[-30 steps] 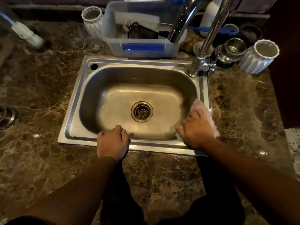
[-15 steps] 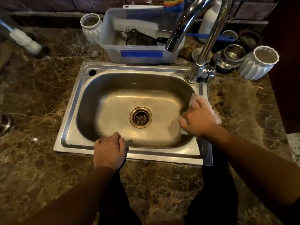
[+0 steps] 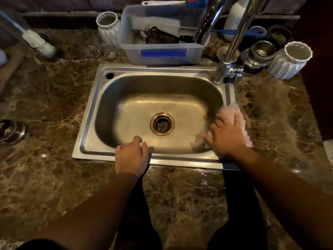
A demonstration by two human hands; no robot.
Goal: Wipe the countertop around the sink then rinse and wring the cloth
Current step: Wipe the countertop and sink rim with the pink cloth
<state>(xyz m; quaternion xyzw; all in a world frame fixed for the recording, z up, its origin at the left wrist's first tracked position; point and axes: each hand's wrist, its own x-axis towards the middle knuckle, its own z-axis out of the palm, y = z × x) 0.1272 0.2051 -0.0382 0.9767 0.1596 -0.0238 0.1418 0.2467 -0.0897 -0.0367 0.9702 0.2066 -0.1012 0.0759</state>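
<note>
A steel sink (image 3: pixel 93 112) is set into a brown marble countertop (image 3: pixel 270 112). A pale pink cloth (image 3: pixel 234 112) lies on the sink's right rim. My right hand (image 3: pixel 225 136) presses flat on the cloth with fingers spread, and covers most of it. My left hand (image 3: pixel 132 157) rests on the sink's front rim, its fingers hooked over the inner edge. The chrome faucet (image 3: pixel 232 44) rises at the back right corner, with no water running. The basin looks dry around the brass drain (image 3: pixel 162 124).
A clear plastic bin (image 3: pixel 162 55) with brushes stands behind the sink. White ribbed cups (image 3: pixel 290 60) (image 3: pixel 108 27), steel cups (image 3: pixel 261 53) and glasses (image 3: pixel 100 47) line the back. A bottle brush (image 3: pixel 38 41) lies at the back left. A metal object (image 3: pixel 10 131) sits at the left edge.
My right hand slid the cloth along the sink's right rim, away from me and then a little back. My left hand stayed on the front rim.
</note>
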